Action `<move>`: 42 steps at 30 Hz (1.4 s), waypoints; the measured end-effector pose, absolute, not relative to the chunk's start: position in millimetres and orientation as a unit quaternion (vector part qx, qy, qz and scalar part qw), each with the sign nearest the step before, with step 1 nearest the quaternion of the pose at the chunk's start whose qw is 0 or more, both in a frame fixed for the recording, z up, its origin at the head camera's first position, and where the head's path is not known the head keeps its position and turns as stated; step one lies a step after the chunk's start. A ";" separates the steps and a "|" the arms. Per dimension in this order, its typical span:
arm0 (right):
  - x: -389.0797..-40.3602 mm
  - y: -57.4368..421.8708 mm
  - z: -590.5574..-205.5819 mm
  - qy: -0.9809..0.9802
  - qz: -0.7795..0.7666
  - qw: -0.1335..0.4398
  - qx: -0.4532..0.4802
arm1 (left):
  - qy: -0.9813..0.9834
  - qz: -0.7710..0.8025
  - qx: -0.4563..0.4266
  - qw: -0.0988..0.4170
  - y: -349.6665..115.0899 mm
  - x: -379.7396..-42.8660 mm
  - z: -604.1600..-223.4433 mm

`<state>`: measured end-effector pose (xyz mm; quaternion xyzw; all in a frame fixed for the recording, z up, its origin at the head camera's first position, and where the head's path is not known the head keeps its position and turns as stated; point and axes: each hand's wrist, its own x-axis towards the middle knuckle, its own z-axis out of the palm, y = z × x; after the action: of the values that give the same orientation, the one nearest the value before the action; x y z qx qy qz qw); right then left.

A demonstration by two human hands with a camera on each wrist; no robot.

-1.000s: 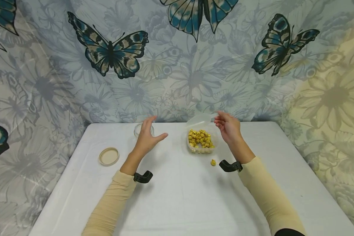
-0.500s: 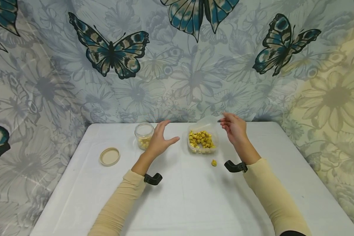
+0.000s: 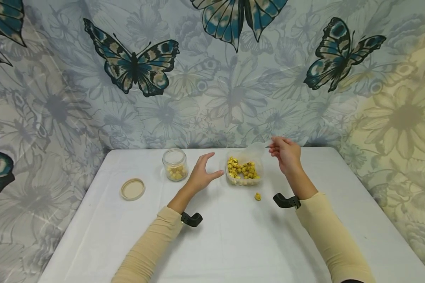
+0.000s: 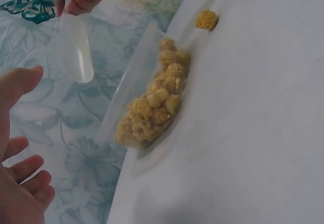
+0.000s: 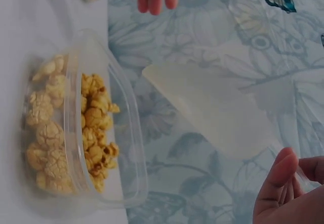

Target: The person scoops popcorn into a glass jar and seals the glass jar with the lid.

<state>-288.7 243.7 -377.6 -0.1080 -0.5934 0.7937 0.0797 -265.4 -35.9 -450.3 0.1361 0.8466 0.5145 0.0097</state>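
My right hand pinches the handle of a translucent plastic scoop between thumb and fingers. The scoop's bowl hangs over the back of a clear plastic container, which holds yellow caramel popcorn. No popcorn shows in the scoop in the left wrist view. Between a glass jar and the container, my left hand hovers with thumb and fingers spread, holding nothing. Some popcorn lies in the bottom of the lidless jar. A single popcorn piece sits on the table in front of the container.
At the left of the white-covered table lies a round, cream-rimmed lid. A butterfly-print cloth hangs right behind the table's far edge.
My left hand has moved right and nearer, away from the jar it was covering, toward the container. My right hand has shifted slightly right with the scoop.
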 end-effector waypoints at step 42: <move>-285.4 217.0 -398.3 -0.922 0.291 0.238 0.093 | 0.863 0.479 0.148 0.058 9.6 -270.3 -496.4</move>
<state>-285.4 217.0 -398.3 0.0927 -0.9219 0.2912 0.2381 -270.3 9.6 -496.4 0.1477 0.8633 0.4791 0.0583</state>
